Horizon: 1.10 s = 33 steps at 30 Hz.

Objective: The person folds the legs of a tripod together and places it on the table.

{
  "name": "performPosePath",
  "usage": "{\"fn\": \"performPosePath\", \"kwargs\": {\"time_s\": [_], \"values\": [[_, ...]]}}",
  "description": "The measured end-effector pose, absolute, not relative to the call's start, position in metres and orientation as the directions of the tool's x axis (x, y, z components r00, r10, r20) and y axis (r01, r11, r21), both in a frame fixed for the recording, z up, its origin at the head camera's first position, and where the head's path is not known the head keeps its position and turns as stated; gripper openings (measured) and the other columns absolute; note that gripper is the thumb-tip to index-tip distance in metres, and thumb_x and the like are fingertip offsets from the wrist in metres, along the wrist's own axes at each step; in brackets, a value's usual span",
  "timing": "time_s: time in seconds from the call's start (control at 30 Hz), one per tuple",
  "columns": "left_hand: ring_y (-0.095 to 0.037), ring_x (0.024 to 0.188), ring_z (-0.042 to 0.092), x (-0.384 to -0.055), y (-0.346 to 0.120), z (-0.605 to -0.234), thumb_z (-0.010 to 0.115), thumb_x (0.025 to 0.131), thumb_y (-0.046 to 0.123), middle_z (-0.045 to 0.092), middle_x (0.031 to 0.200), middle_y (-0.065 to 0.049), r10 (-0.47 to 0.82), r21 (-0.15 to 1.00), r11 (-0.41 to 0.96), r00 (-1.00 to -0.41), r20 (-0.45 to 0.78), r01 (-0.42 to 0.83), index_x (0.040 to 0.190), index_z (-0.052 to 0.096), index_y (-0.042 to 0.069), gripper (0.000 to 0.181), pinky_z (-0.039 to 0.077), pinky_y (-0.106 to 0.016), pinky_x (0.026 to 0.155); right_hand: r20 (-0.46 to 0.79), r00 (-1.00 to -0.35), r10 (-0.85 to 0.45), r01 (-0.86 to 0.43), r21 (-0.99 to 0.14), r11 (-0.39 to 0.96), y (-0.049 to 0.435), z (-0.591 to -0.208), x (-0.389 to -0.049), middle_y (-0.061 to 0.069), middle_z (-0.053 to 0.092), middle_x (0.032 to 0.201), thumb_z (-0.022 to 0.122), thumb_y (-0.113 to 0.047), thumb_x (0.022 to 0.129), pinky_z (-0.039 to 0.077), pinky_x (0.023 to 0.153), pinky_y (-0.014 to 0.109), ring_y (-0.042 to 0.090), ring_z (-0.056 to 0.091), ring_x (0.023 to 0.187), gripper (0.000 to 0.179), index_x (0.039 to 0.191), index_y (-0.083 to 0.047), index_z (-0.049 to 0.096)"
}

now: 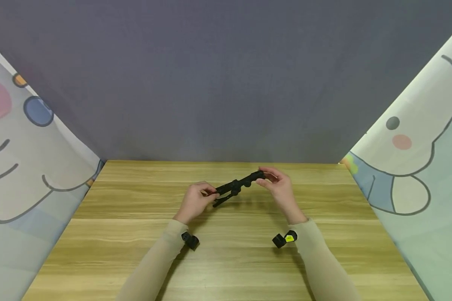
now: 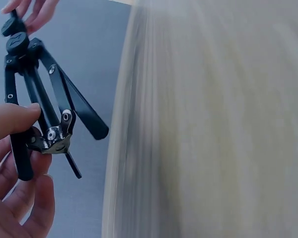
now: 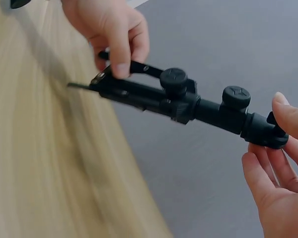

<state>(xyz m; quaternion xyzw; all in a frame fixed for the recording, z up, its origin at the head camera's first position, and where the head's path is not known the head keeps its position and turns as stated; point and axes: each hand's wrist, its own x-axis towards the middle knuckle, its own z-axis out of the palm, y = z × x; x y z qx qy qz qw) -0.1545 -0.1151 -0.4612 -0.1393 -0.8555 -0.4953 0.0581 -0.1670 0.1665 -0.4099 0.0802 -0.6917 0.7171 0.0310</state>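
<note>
A small black tripod [image 1: 242,182] is held above the wooden table, tilted with its right end higher. My left hand [image 1: 197,200] pinches it at the leg end. In the left wrist view, the thumb lies on a leg of the tripod [image 2: 42,96], near a metal hinge bracket, and one leg is splayed out. At the other end, my right hand [image 1: 280,188] grips the tripod's head. In the right wrist view, the fingers of the right hand [image 3: 283,168] are around the end of the tripod [image 3: 213,113], beside two round knobs on its column.
The wood-grain table [image 1: 233,259] reaches back to a dark grey wall panel [image 1: 226,83]. Cartoon-printed cloths hang at the left [image 1: 34,167] and right [image 1: 410,138]. Small black cameras are strapped at both wrists.
</note>
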Motion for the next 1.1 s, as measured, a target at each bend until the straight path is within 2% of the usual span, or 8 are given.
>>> {"fn": "performPosePath", "kwargs": {"time_s": [0.13,0.37,0.53,0.63,0.9,1.1], "values": [[-0.011,0.075,0.061,-0.156,-0.118,-0.460,0.080,0.087,0.019,0.065,0.087,0.008,0.174,0.826,0.466,-0.948,0.266,0.317,0.089,0.076,0.016,0.005,0.054,-0.031,0.070,0.108,-0.990,-0.091,-0.107,-0.994,-0.008,0.174,-0.420,-0.167,0.023,0.054,0.134,0.075,0.006,0.086,0.054,0.086,0.024,0.020,0.058,0.111,0.042,0.126,0.007,0.063],[-0.014,0.071,0.062,-0.163,-0.125,-0.460,0.080,0.085,0.018,0.065,0.087,0.007,0.177,0.834,0.427,-0.937,0.301,0.349,0.089,0.078,0.019,0.005,0.054,-0.031,0.060,0.092,-0.987,-0.132,-0.094,-0.995,0.015,0.180,-0.441,-0.170,0.021,0.055,0.129,0.076,0.010,0.082,0.049,0.094,0.023,0.031,0.054,0.120,0.046,0.123,0.016,0.059],[-0.014,0.066,0.059,-0.166,-0.126,-0.460,0.081,0.085,0.017,0.065,0.084,0.008,0.186,0.816,0.457,-0.935,0.302,0.355,0.089,0.078,0.018,0.005,0.051,-0.032,0.054,0.041,-0.985,-0.165,-0.053,-0.997,0.064,0.185,-0.452,-0.171,0.017,0.053,0.134,0.078,0.002,0.083,0.049,0.094,0.021,0.026,0.054,0.122,0.050,0.127,0.013,0.058],[-0.014,0.065,0.057,-0.168,-0.126,-0.461,0.081,0.085,0.017,0.064,0.083,0.009,0.192,0.800,0.481,-0.934,0.302,0.358,0.089,0.079,0.017,0.005,0.049,-0.032,0.053,0.016,-0.982,-0.190,-0.029,-0.998,0.062,0.187,-0.457,-0.173,0.020,0.051,0.137,0.076,0.004,0.084,0.051,0.091,0.023,0.026,0.055,0.121,0.051,0.130,0.013,0.056],[-0.014,0.067,0.056,-0.173,-0.124,-0.466,0.082,0.084,0.016,0.063,0.082,0.008,0.188,0.794,0.504,-0.941,0.283,0.339,0.088,0.079,0.016,0.005,0.048,-0.032,0.056,-0.033,-0.974,-0.223,0.010,-0.995,0.102,0.189,-0.466,-0.178,0.023,0.049,0.140,0.073,0.005,0.087,0.050,0.092,0.023,0.039,0.047,0.130,0.049,0.132,0.012,0.056],[-0.015,0.067,0.054,-0.173,-0.122,-0.467,0.081,0.085,0.020,0.062,0.082,0.008,0.186,0.799,0.523,-0.954,0.234,0.298,0.087,0.079,0.014,0.007,0.047,-0.032,0.058,-0.058,-0.965,-0.254,0.027,-0.992,0.123,0.194,-0.472,-0.181,0.024,0.049,0.142,0.074,0.004,0.087,0.053,0.088,0.024,0.039,0.048,0.129,0.049,0.131,0.012,0.055]]}}
